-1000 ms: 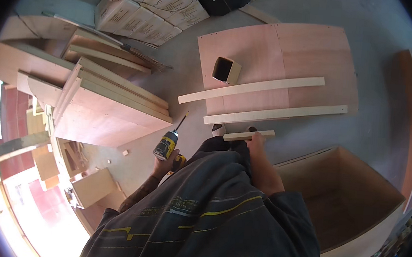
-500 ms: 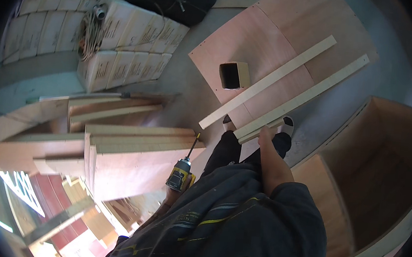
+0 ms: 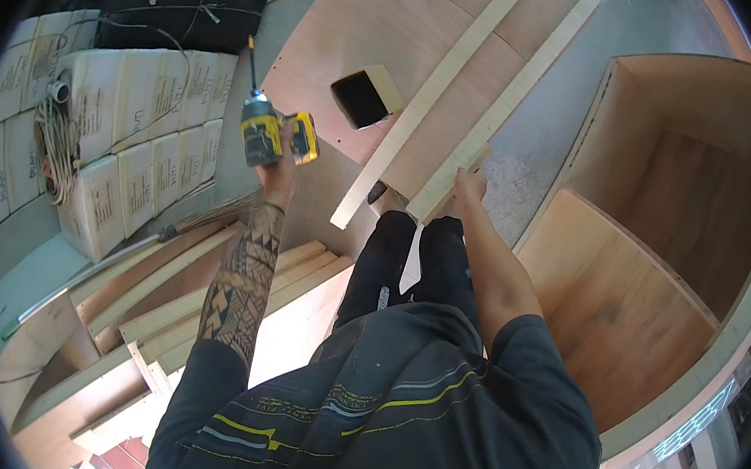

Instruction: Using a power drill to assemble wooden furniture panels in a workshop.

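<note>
My left hand (image 3: 282,171) is raised and closed round the grip of a yellow and black cordless drill (image 3: 262,133), its long bit pointing away from me. In front of my legs my right hand (image 3: 469,187) grips a short wooden strip (image 3: 480,159) beside the near end of a long wooden strip (image 3: 524,87). A second long wooden strip (image 3: 437,97) runs roughly parallel to it on the left. Both lie across a reddish plywood panel (image 3: 316,51). An open small cardboard box (image 3: 386,88) sits on the panel, left of the strips.
At right stands a large open plywood box (image 3: 621,283) with a divider. Stacked white cartons (image 3: 146,103) fill the left, with coiled cord (image 3: 55,139) against them and a black wrapped bundle (image 3: 186,3) behind. Plywood frames (image 3: 182,307) lie at lower left.
My left hand has lifted the drill forward, away from my side. My view has turned, bringing more of the box at right into sight. My right hand stays at the strip ends.
</note>
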Demonstrator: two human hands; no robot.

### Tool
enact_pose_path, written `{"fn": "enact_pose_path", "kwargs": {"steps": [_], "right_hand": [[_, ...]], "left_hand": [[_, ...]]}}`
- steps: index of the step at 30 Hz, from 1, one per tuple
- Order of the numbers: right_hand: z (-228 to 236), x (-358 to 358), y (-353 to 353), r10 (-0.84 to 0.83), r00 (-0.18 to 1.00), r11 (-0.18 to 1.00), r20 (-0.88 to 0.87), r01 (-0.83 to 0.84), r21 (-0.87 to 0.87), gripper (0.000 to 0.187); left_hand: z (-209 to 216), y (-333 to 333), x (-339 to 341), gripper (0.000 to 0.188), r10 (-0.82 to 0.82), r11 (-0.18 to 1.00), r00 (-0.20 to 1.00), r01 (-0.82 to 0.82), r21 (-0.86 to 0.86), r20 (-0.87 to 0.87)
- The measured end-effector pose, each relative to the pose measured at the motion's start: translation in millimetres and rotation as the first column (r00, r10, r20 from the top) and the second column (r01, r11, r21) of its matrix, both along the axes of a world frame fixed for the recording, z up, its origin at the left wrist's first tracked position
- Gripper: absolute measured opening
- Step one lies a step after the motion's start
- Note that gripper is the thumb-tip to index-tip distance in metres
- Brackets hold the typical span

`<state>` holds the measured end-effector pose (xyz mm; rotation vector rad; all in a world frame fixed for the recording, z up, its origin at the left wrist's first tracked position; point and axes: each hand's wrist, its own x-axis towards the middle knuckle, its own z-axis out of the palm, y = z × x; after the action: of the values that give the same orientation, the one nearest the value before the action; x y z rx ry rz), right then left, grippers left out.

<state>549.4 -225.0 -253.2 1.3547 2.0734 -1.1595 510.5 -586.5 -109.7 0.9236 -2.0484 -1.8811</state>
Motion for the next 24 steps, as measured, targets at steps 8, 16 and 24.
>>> {"fn": "enact_pose_path", "kwargs": {"steps": [8, 16, 24], "right_hand": [[24, 1, -9, 0.150, 0.985, 0.984, -0.091, -0.139, 0.111, 0.040], [38, -1, -6, 0.147, 0.988, 0.972, -0.045, -0.136, 0.194, 0.042], [35, 7, -5, 0.080, 0.989, 0.991, -0.125, -0.093, -0.098, 0.042]], "left_hand": [[-74, -8, -22, 0.067, 0.032, 0.999, 0.998, -0.032, -0.013, -0.050], [-70, 11, 9, 0.071, -0.155, 0.987, 0.980, 0.160, -0.032, 0.126], [-69, 63, 123, 0.058, -0.256, 0.748, 0.884, 0.438, -0.499, 0.391]]}}
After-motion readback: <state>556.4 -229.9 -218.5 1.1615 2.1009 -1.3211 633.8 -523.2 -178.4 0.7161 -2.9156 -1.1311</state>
